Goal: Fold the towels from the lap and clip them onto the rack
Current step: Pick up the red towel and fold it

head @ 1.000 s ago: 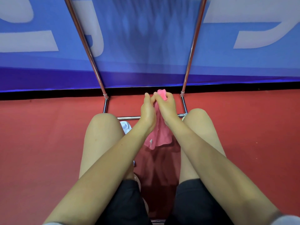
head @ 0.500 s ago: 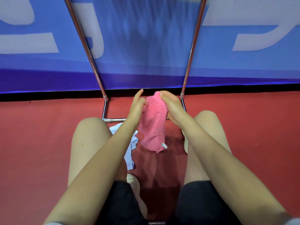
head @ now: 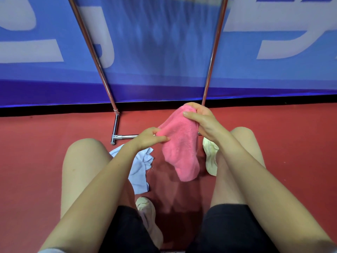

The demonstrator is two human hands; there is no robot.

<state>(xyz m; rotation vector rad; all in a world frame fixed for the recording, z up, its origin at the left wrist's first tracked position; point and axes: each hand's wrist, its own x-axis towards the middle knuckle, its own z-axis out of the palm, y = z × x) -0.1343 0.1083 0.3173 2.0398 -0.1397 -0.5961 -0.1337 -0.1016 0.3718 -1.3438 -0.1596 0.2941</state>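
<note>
Pink towel held up between both hands, over the floor between the knees

Pink fleecy towel (head: 179, 143) hangs in the air in front of the seated person, bunched and drooping, lower end dangling between the two bare knees. Right hand (head: 202, 121) grips its top edge, fingers curled over the cloth, thumb on the near side. Left hand (head: 150, 138) pinches the towel's left edge lower down, fingers closed on the fabric. Both hands hold the same towel, left one lower than the right.

Light blue towel (head: 140, 167) lies crumpled just inside the left knee, partly under the left forearm; cannot tell whether it rests on the leg or the floor.

Chrome rack (head: 104, 77): two shiny tubes rise and spread apart toward the top of the view, with a low crossbar (head: 127, 136) near the floor, partly hidden behind the hands and the pink towel. Right tube's foot is hidden behind the right hand.

Red floor (head: 36, 152) below, blue banner (head: 164, 52) with pale lettering behind the rack. Black shorts (head: 127, 230) on both thighs. Pale shoe (head: 210, 157) beside the right shin, another (head: 147, 212) near the left thigh.
</note>
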